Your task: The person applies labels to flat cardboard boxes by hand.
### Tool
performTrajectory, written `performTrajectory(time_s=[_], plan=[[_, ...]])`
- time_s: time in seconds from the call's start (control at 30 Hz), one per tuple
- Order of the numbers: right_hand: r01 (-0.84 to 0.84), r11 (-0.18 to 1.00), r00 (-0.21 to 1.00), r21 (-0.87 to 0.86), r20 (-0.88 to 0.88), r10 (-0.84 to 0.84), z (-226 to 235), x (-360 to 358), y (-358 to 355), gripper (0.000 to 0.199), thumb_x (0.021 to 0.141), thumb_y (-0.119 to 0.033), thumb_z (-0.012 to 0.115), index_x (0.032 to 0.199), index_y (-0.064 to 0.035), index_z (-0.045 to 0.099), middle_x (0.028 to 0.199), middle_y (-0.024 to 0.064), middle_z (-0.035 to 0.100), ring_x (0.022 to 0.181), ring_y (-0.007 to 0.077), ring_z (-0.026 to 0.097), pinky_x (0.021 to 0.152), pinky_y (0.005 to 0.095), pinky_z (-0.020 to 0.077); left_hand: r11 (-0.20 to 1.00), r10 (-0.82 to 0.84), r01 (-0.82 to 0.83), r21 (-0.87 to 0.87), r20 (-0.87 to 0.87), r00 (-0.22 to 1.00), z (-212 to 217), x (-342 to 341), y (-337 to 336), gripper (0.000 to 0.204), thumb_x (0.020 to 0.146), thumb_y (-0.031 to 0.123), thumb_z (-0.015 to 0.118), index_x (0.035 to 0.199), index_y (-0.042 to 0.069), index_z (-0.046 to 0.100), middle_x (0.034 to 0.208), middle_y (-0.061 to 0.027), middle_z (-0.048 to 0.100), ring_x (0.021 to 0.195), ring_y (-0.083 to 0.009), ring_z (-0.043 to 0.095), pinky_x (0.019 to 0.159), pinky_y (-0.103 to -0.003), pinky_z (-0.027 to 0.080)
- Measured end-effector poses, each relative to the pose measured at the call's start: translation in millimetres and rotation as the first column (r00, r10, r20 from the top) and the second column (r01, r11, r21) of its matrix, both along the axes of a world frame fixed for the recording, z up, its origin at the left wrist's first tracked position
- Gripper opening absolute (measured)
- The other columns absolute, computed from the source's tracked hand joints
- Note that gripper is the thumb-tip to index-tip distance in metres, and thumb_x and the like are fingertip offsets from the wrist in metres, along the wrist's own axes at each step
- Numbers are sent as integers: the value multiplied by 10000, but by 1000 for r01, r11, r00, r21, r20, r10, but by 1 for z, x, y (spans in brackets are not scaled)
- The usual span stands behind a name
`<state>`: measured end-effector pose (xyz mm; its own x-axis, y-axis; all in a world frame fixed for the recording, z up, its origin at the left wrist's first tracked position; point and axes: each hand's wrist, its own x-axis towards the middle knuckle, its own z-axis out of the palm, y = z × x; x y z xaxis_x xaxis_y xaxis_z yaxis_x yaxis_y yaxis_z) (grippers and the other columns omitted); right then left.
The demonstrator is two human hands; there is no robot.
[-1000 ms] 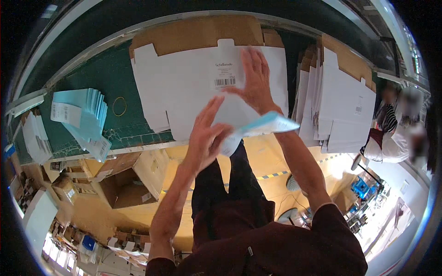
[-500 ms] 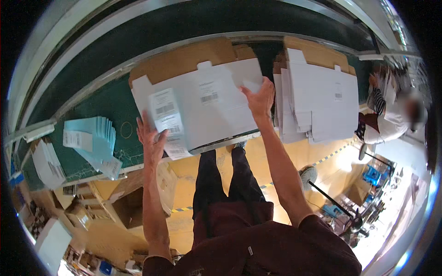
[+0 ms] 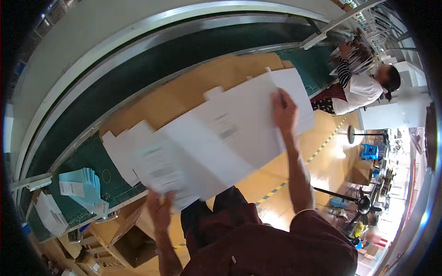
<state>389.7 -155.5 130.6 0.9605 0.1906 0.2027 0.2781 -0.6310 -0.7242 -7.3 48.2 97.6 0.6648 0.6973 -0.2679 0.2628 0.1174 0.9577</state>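
A flat white cardboard box blank (image 3: pixel 202 124) with a printed label lies slanted in front of me, blurred, over other blanks and brown cardboard. My right hand (image 3: pixel 284 110) grips it near its right end, fingers curled over the board. A strip of white printed labels (image 3: pixel 159 168) rests on its left part. At the lower end of that strip my left hand (image 3: pixel 159 207) has its fingers bent around the edge; blur hides exactly how much they pinch. More white board (image 3: pixel 301 101) shows beyond my right hand.
On the green bench (image 3: pixel 87 156), left, lie a fan of light blue labelled sheets (image 3: pixel 87 184), a stack of white sheets (image 3: pixel 49 214) and a rubber band (image 3: pixel 106 175). An open carton (image 3: pixel 133 246) stands below. A co-worker (image 3: pixel 363 87) handles a stack at far right.
The view has turned right. The blank with the label strip has swung to a slant and shifted right, over the right-hand pile. My right hand has closed on the board; my left moved to the strip's lower end.
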Motion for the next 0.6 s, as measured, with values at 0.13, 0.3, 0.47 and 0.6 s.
performTrajectory(time_s=[0.13,0.3,0.47,0.6], plan=[[69,922,956,-381,290,48,-20,113,-92,553,937,-403,568,1315,-4,516,1306,245,543,1192,397,534,995,432,429,867,-370,338,367,18,929,12,168,-48,337,891,124,637,1199,-13,625,1536,-215,283,1389,-256,343,1076,-391,350],[57,762,957,-645,252,141,-85,146,-118,599,947,-454,535,1355,-18,476,1412,229,447,1378,415,286,1128,503,222,865,-348,311,393,24,937,-36,210,-72,331,922,146,610,1222,9,622,1465,-197,416,1304,-253,468,1009,-368,431],[-457,661,580,595,-363,729,-2,-6,-32,578,987,-470,473,1355,-24,499,1352,143,525,1227,272,492,1022,414,386,959,-273,265,100,86,958,9,129,-94,239,942,115,578,1141,7,650,1096,-126,676,1011,-217,618,888,-371,485],[-487,553,347,677,-431,833,25,-91,19,412,965,-284,581,1270,-10,538,1168,111,622,1033,153,581,860,314,489,970,-242,240,-34,-96,965,27,96,-93,251,917,76,607,1160,20,635,1101,-148,667,1013,-229,623,886,-339,469]])
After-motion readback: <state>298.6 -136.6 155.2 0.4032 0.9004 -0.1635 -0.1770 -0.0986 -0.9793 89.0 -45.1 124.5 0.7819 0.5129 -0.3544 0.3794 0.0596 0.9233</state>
